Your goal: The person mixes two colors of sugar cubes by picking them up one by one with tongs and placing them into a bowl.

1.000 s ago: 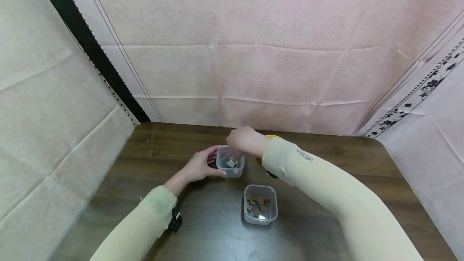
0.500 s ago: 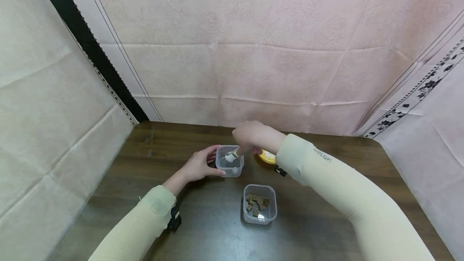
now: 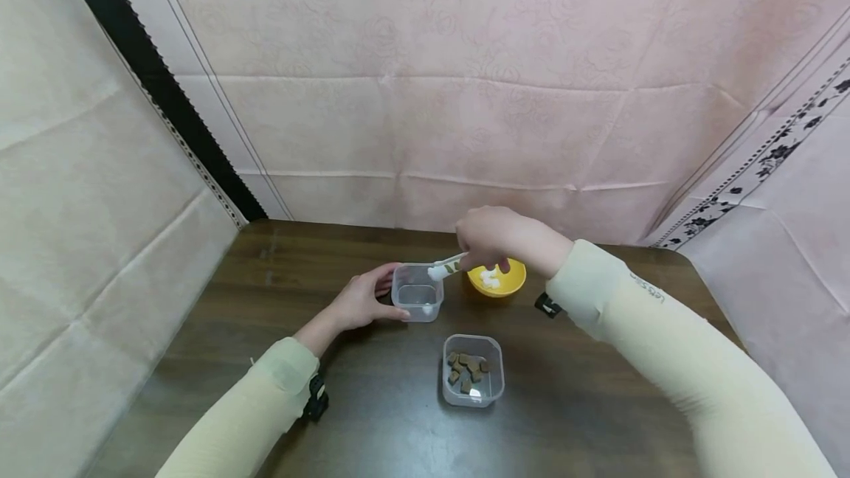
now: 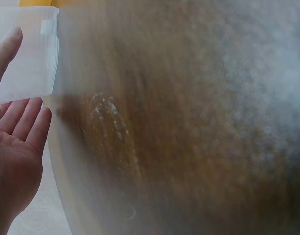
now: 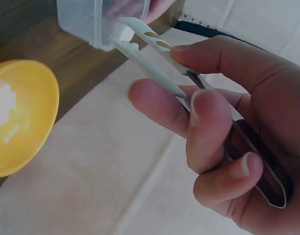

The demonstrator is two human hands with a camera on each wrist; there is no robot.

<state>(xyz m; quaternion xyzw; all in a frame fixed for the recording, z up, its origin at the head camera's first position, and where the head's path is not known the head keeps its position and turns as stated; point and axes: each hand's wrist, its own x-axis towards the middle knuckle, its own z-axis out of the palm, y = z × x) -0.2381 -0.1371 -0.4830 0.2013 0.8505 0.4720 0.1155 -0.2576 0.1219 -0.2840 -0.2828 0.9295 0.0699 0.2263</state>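
My left hand [image 3: 364, 299] holds a clear plastic container [image 3: 417, 310] by its left side, thumb on the near wall and fingers on the far one. The thumb and straight fingers also show at the container [image 4: 30, 63] in the left wrist view. My right hand [image 3: 494, 238] grips small tongs [image 3: 448, 265] with pale tips and a metal handle [image 5: 260, 161]. Those tips lie at the container's right rim, and a small white piece [image 5: 125, 33] appears between them. Under the right hand stands a yellow bowl [image 3: 514, 280] with white pieces [image 3: 490, 278] in it.
A second clear container [image 3: 494, 386] with several brown cubes [image 3: 467, 367] stands nearer on the dark wooden table [image 3: 372, 419]. Pale patterned cloth [image 3: 465, 131] hangs behind the table's far edge and along both sides.
My right hand has moved right, bringing the tongs from inside the clear container to its right rim and uncovering the yellow bowl. The left hand keeps its hold on the container.
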